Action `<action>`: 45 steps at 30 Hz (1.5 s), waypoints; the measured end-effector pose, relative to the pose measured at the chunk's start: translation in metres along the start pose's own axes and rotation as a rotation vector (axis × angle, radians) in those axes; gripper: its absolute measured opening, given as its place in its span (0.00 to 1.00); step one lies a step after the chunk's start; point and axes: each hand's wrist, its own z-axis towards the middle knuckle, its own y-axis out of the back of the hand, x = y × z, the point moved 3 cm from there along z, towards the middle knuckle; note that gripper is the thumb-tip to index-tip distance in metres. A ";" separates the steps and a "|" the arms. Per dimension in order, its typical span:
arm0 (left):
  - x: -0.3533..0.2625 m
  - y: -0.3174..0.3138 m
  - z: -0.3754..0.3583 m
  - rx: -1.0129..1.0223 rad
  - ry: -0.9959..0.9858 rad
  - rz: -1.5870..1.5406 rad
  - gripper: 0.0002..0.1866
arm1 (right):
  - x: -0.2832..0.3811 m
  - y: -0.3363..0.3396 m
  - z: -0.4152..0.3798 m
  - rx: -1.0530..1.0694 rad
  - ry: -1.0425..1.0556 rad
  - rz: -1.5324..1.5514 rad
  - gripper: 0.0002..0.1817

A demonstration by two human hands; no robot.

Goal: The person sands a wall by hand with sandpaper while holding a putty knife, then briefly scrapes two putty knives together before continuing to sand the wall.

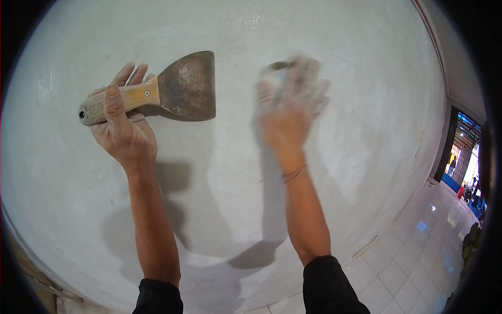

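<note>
My left hand (123, 123) is closed around the worn wooden handle of a putty knife (187, 86), thumb across the front. Its wide, stained metal blade points right, in front of the pale wall (225, 172). White dust coats the fingers of this hand. Further right, my right hand (289, 102) is at the wall, back of the hand towards me, and smeared by motion. By its thumb and first finger a small dark patch (281, 65) shows; whether it is an object or a shadow I cannot make out.
A light tiled floor (402, 256) runs along the wall's foot at the lower right. At the far right a doorway (460, 152) opens on a brighter space with blue and red things. Dark leafy shapes (470, 243) stand at the right edge.
</note>
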 end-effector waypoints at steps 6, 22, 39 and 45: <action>0.001 -0.003 0.006 0.028 -0.009 -0.026 0.14 | 0.005 0.002 0.007 0.141 0.344 -0.119 0.42; 0.001 -0.009 0.000 0.020 -0.018 0.015 0.14 | 0.018 0.008 -0.008 0.071 0.341 0.026 0.39; 0.003 -0.013 -0.005 0.020 -0.067 0.038 0.13 | 0.019 0.007 -0.019 0.137 0.280 0.127 0.40; 0.004 -0.022 -0.011 0.033 -0.041 0.002 0.12 | 0.008 0.014 -0.028 0.179 0.252 0.061 0.39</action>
